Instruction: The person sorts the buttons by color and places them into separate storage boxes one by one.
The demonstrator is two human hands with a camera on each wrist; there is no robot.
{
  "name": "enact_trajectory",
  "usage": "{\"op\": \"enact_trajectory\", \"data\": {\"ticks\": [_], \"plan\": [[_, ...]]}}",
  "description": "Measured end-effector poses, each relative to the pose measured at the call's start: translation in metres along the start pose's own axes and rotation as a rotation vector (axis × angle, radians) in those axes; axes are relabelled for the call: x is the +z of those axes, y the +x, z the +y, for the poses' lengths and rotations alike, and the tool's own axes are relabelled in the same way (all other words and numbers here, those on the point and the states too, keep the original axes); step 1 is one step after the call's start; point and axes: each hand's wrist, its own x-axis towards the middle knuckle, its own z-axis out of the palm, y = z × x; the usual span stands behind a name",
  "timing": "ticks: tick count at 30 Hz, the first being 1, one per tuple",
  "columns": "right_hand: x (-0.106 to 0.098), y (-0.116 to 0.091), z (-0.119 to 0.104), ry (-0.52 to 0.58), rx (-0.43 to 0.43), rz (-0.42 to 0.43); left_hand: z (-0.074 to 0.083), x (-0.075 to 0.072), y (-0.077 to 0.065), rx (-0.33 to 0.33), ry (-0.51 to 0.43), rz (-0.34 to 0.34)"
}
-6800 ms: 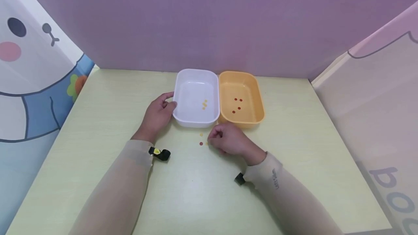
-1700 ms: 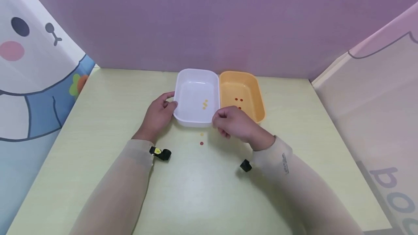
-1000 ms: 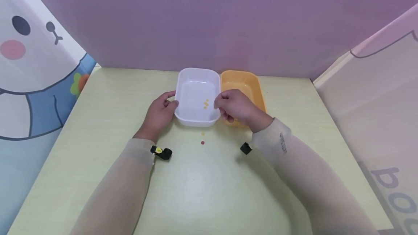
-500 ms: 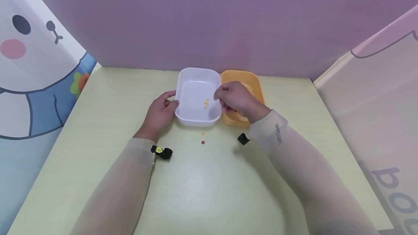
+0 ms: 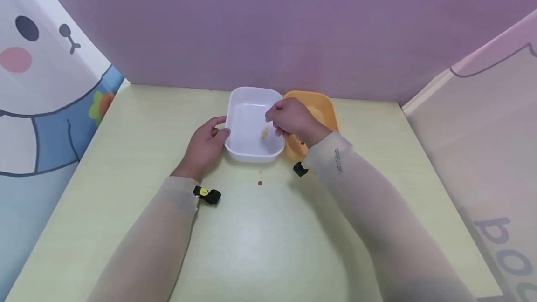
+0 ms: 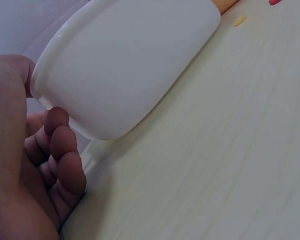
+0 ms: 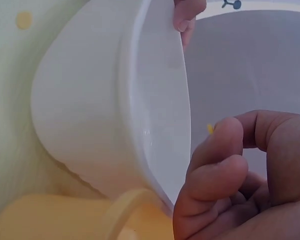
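Thumb and fingers of my left hand (image 5: 203, 148) hold the left rim of a white plastic tray (image 5: 243, 136). Several small yellow discs (image 5: 265, 133) lie on its floor. Above the tray's right half is my right hand (image 5: 291, 118); in the right wrist view a yellow disc (image 7: 210, 129) shows at its pinched fingertips. The orange tray (image 5: 325, 108) stands against the white one on the right, partly behind my right hand and wrist. One red disc (image 5: 302, 143) is visible inside it. On the table in front lie a yellow disc (image 5: 260, 172) and a red disc (image 5: 260, 183).
The pale table (image 5: 243, 246) meets a purple wall panel (image 5: 268, 27) just behind both trays. Printed side panels (image 5: 54, 73) border it left and right. Each wrist carries a small black camera (image 5: 213, 196).
From the table, where it was beside a yellow disc that is now gone from there, my right hand has risen forward, then left over the white tray. My left hand stays at the rim.
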Motion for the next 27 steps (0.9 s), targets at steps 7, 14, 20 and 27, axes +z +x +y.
{"op": "enact_trajectory", "data": {"ticks": [7, 14, 20, 27], "plan": [[-0.001, -0.001, 0.000, 0.022, 0.010, -0.005, 0.005, 0.004, 0.000, 0.003, -0.004, -0.007], [-0.003, -0.004, 0.002, -0.001, -0.007, 0.002, 0.006, 0.006, 0.001, 0.001, -0.004, -0.006], [-0.004, -0.010, 0.007, -0.002, -0.051, 0.004, 0.006, 0.007, 0.002, -0.005, -0.007, -0.008], [-0.005, -0.029, 0.009, -0.006, -0.158, -0.007, 0.006, 0.008, 0.002, -0.001, -0.003, -0.011]]}}
